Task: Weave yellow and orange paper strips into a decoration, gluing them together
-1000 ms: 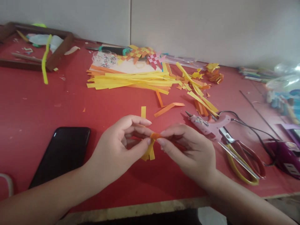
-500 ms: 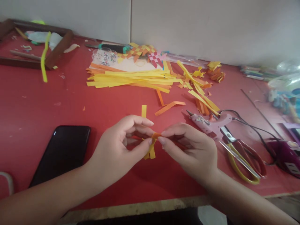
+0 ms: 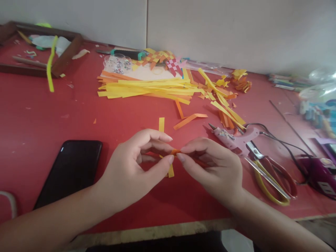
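Observation:
My left hand (image 3: 131, 171) and my right hand (image 3: 215, 168) meet above the red table (image 3: 39, 119), fingertips pinched together on a small piece of folded paper strips (image 3: 172, 161), orange on top with a yellow end hanging below. Both hands are closed on it. A short yellow strip (image 3: 161, 124) lies just behind my left fingers. Most of the folded piece is hidden by my fingers.
A black phone (image 3: 70, 171) lies left of my left wrist. A pink glue gun (image 3: 233, 137) and red-and-yellow scissors (image 3: 273, 178) lie right of my right hand. A pile of yellow and orange strips (image 3: 147, 89) and woven paper pieces (image 3: 165, 61) lies further back. A wooden frame (image 3: 63, 56) is far left.
The hanging yellow end has shortened and drawn in under my fingers. My hands have barely shifted.

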The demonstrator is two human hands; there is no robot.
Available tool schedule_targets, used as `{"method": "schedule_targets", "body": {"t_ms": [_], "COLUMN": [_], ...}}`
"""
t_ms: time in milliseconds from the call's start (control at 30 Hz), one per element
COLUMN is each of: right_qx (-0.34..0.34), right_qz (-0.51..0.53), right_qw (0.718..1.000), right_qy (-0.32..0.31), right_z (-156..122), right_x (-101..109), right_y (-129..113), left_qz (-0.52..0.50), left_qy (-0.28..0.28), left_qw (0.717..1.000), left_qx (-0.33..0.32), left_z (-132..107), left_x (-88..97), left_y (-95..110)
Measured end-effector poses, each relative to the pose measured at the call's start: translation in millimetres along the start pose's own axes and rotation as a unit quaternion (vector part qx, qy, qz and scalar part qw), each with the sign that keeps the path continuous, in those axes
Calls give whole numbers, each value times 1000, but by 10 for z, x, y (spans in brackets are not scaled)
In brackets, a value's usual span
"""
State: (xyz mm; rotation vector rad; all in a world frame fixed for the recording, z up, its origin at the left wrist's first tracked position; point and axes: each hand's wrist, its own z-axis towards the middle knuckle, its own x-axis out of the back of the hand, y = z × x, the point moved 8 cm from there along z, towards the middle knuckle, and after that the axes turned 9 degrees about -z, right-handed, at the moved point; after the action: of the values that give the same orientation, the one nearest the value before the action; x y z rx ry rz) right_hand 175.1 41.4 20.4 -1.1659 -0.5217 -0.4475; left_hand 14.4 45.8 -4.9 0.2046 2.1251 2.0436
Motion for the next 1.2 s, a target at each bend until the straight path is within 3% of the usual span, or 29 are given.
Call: {"method": "schedule_targets", "body": {"t_ms": [533,1200], "right_qx": [-26,-3], "right_qz": [16,12], "right_qw": [1000,1000], "right_qy": [4,-2], "right_z": [-13,-12], "right_x": [-2,2], "right_y": [21,-4], "left_qz": [-16,-13], "left_qy": [11,14], "left_qw": [999,999], "left_qx": [27,31], "left_z": [15,18], "left_x": [12,22], "left_y": [-45,-46]}}
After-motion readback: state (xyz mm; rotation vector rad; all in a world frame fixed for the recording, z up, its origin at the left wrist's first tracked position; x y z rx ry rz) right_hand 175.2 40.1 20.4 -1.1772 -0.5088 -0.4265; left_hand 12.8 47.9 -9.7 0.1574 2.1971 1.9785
